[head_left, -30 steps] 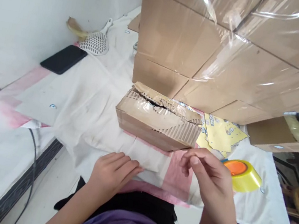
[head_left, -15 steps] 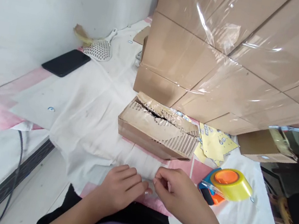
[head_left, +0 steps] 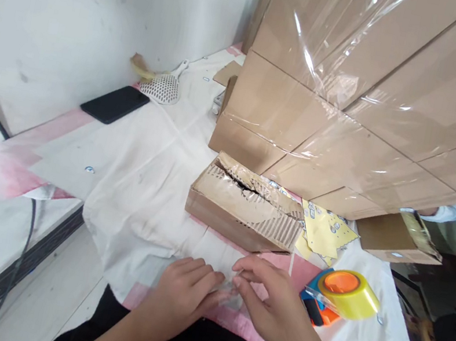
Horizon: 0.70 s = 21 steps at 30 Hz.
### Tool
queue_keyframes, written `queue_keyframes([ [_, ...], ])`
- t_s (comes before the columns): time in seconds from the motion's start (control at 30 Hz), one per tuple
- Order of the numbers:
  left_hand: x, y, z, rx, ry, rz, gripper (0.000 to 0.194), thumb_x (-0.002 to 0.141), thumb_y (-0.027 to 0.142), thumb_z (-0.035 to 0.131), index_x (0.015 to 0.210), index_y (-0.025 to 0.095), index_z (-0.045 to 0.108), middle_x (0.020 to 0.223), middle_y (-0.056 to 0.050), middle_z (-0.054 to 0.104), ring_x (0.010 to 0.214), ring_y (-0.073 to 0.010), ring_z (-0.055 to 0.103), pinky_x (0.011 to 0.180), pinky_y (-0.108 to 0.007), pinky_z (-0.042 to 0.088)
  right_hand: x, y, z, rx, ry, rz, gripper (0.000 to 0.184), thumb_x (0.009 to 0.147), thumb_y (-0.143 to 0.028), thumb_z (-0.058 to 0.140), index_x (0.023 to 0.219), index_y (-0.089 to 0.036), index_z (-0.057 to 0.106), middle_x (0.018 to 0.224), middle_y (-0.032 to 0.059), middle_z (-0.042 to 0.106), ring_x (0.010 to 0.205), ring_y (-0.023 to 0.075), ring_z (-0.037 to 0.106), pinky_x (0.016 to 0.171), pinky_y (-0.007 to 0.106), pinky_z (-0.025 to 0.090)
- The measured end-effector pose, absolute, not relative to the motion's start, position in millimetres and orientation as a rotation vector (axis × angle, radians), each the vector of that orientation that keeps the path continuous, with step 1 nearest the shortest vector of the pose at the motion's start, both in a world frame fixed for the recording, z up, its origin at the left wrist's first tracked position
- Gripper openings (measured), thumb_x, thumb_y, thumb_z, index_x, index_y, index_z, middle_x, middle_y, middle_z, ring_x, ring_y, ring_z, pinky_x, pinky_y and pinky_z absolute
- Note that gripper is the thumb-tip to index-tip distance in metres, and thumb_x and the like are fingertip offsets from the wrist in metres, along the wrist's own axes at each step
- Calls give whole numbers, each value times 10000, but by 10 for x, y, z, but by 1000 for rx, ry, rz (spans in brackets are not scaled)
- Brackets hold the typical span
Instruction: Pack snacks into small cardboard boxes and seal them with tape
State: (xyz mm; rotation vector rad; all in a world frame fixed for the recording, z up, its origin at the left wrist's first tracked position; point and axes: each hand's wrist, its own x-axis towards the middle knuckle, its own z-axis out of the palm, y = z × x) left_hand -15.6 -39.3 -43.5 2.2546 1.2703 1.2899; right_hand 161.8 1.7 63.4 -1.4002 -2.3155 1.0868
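My left hand (head_left: 183,298) and my right hand (head_left: 270,307) meet at the near edge of the white cloth (head_left: 138,202) on the table. Between their fingertips lies a small clear, shiny piece (head_left: 229,293) that looks like tape. My right thumb and forefinger pinch it. My left fingers lie close together against its other end, and the thumb is hidden. A torn, flattened cardboard box (head_left: 243,208) sits just beyond the hands. To the right of my right hand lies a roll of yellow tape (head_left: 347,294) on an orange and blue dispenser.
A tall stack of cardboard boxes wrapped in clear film (head_left: 356,93) fills the back right. Yellow printed sheets (head_left: 323,231) and a small box (head_left: 391,243) lie at its foot. A black phone (head_left: 114,103) and a white perforated scoop (head_left: 161,87) sit by the wall.
My right hand came down from near the box's corner to meet my left hand at the cloth's edge. The view shifted, so everything sits further right.
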Motion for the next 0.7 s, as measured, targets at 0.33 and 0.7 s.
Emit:
queue_keyframes([
  [0.33, -554, -173, -342, 2195, 1338, 1459, 102, 956, 105, 559, 967, 195, 607, 673, 35, 595, 591, -118, 515, 592, -261, 394, 1726, 350, 1064, -948, -2527, 463, 218, 958, -190, 652, 1162, -252, 605, 890, -1, 717, 798, 153, 630, 778, 309, 458],
  [0.7, -381, -152, -255, 2385, 1264, 1542, 140, 944, 97, 533, 1041, 159, 614, 635, 11, 548, 590, -161, 423, 553, -325, 283, 1406, 232, 860, -958, -2474, 689, 98, 880, -288, 653, 891, -191, 655, 715, -22, 637, 677, 132, 585, 660, 278, 420],
])
